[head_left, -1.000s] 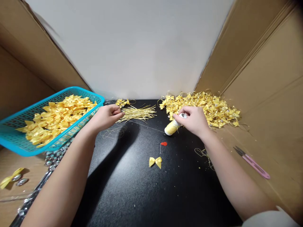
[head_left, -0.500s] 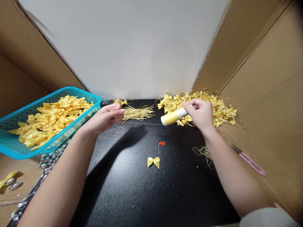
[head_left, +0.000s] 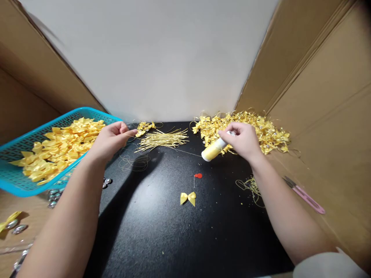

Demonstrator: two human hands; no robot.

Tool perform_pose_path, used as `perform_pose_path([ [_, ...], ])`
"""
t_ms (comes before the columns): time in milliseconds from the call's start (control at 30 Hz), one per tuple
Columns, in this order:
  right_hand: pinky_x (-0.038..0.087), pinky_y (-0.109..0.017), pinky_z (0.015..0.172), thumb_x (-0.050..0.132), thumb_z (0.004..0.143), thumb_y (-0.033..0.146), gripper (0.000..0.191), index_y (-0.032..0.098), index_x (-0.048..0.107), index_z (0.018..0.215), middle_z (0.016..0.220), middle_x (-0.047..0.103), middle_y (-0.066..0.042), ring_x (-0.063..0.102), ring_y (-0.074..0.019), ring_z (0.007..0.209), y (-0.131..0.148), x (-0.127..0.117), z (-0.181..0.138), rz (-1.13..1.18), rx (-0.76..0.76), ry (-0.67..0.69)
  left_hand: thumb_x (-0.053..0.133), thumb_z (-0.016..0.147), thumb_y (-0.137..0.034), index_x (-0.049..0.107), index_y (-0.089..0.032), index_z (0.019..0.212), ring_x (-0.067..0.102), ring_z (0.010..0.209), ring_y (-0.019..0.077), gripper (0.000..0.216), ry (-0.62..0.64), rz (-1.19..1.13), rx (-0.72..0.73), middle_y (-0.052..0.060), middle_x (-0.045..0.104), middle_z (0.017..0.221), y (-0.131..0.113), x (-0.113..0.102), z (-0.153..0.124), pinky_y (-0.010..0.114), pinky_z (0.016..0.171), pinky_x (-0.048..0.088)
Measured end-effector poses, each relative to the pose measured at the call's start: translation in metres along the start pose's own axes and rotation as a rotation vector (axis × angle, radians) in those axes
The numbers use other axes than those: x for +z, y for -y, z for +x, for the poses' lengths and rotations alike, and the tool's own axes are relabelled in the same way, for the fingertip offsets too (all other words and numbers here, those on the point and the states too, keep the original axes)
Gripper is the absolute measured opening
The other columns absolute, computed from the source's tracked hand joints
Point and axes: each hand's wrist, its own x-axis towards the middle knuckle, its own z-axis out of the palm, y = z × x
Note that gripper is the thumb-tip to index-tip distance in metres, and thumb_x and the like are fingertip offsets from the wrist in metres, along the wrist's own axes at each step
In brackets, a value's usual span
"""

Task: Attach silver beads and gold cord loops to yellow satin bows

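Note:
My right hand (head_left: 242,141) grips the white end of a spool of yellow thread (head_left: 213,150), held tilted above the black table. From the spool a thin thread (head_left: 188,153) runs left across to my left hand (head_left: 113,139), whose fingers are pinched on it. Under that thread lies a bundle of gold cords (head_left: 164,139). Nearer to me, a yellow satin bow (head_left: 188,198) rests flat on the table. Just beyond the bow is a needle with a red threader-like tab (head_left: 198,175).
At left stands a turquoise basket (head_left: 17,190) of yellow bows, with silvery beads (head_left: 53,197) beside it. Finished-looking bows with gold loops (head_left: 266,135) are heaped at back right. Pink thread snips (head_left: 308,199) and tangled gold thread (head_left: 252,187) lie at right. Cardboard walls flank the table.
My left hand has moved left, drawing the thread out longer and uncovering more of the gold cords. The spool in my right hand has tipped further down and shifted slightly right.

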Motion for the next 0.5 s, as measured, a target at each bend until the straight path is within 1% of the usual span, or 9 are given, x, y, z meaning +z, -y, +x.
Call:
perform_pose_path([
  [33, 0.027, -0.025, 0.051, 0.068, 0.068, 0.033, 0.022, 0.017, 0.058, 0.057, 0.049, 0.046, 0.005, 0.037, -0.0086, 0.049, 0.002, 0.004, -0.003, -0.045, -0.027, 0.019, 0.066, 0.078, -0.034, 0.033, -0.02, 0.068, 0.025, 0.05, 0.0062, 0.036, 0.056, 0.087, 0.006, -0.008, 0.03, 0.055, -0.001, -0.001, -0.001, 0.019, 0.047, 0.018],
  [133, 0.028, -0.025, 0.052, 0.066, 0.069, 0.033, 0.021, 0.017, 0.057, 0.057, 0.05, 0.049, 0.004, 0.039, -0.0087, 0.05, 0.004, 0.014, -0.009, -0.159, -0.086, 0.071, 0.064, 0.079, -0.043, 0.043, -0.018, 0.07, 0.03, 0.056, 0.0076, 0.034, 0.277, 0.297, 0.029, -0.006, 0.035, 0.06, 0.003, -0.005, 0.001, 0.019, 0.052, 0.022],
  [200, 0.029, -0.025, 0.053, 0.066, 0.069, 0.032, 0.02, 0.018, 0.057, 0.058, 0.051, 0.05, 0.004, 0.039, -0.0087, 0.051, 0.003, 0.018, -0.011, -0.213, -0.106, 0.089, 0.061, 0.08, -0.049, 0.05, -0.016, 0.069, 0.033, 0.059, 0.0089, 0.036, 0.412, 0.393, 0.012, -0.005, 0.038, 0.061, 0.008, -0.007, 0.004, 0.02, 0.055, 0.025],
  [233, 0.029, -0.025, 0.054, 0.066, 0.069, 0.032, 0.02, 0.018, 0.057, 0.058, 0.052, 0.05, 0.004, 0.04, -0.0088, 0.051, 0.003, 0.019, -0.012, -0.231, -0.112, 0.093, 0.06, 0.081, -0.05, 0.052, -0.016, 0.068, 0.033, 0.06, 0.0093, 0.037, 0.46, 0.411, -0.002, -0.004, 0.039, 0.061, 0.01, -0.008, 0.005, 0.021, 0.055, 0.026],
  [300, 0.029, -0.025, 0.054, 0.065, 0.069, 0.031, 0.019, 0.018, 0.057, 0.058, 0.052, 0.051, 0.003, 0.04, -0.0092, 0.051, 0.003, 0.021, -0.013, -0.258, -0.114, 0.101, 0.058, 0.081, -0.05, 0.053, -0.016, 0.065, 0.031, 0.058, 0.0096, 0.038, 0.511, 0.399, -0.026, -0.004, 0.038, 0.06, 0.013, -0.008, 0.006, 0.022, 0.055, 0.025],
  [367, 0.029, -0.025, 0.055, 0.064, 0.069, 0.031, 0.019, 0.018, 0.056, 0.058, 0.053, 0.051, 0.003, 0.041, -0.0096, 0.052, 0.003, 0.023, -0.014, -0.276, -0.109, 0.116, 0.058, 0.081, -0.05, 0.049, -0.017, 0.061, 0.029, 0.057, 0.0098, 0.04, 0.537, 0.35, -0.046, -0.004, 0.035, 0.057, 0.013, -0.009, 0.006, 0.022, 0.053, 0.024],
  [500, 0.03, -0.025, 0.056, 0.064, 0.07, 0.033, 0.019, 0.019, 0.057, 0.06, 0.055, 0.052, 0.003, 0.042, -0.0104, 0.054, 0.003, 0.027, -0.016, -0.31, -0.092, 0.141, 0.06, 0.078, -0.048, 0.048, -0.017, 0.058, 0.031, 0.057, 0.0106, 0.038, 0.575, 0.242, -0.058, -0.004, 0.036, 0.056, 0.012, -0.011, 0.003, 0.022, 0.054, 0.026],
])
